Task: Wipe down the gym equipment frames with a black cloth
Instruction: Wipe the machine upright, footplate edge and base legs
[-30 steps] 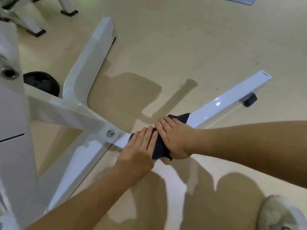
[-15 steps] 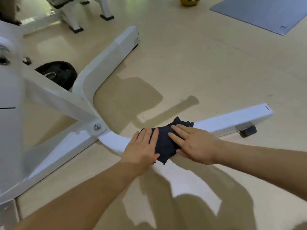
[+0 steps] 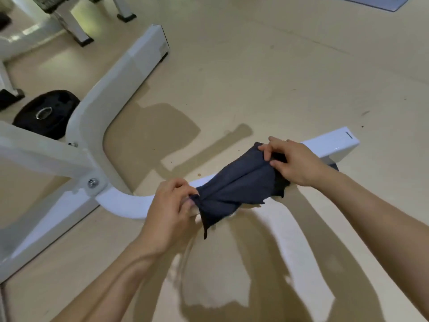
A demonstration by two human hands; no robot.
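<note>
A black cloth (image 3: 239, 184) is stretched along the white curved base bar of the gym frame (image 3: 125, 203), over its right leg. My left hand (image 3: 169, 210) pinches the cloth's bunched left end. My right hand (image 3: 292, 161) pinches its right edge, near the bar's square end (image 3: 336, 142). The cloth hides the middle of that leg. A bolt (image 3: 92, 182) joins the bar to the slanted white struts at the left.
A black weight plate (image 3: 46, 112) lies on the floor behind the frame's left leg (image 3: 130, 66). Feet of another white machine (image 3: 79, 36) stand at the top left. A grey mat corner (image 3: 380, 2) shows at the top right. Beige floor lies all round.
Both hands pressed flat on the folded cloth before. Now they have moved apart, each pinching an end, and the cloth is spread out along the bar toward the right.
</note>
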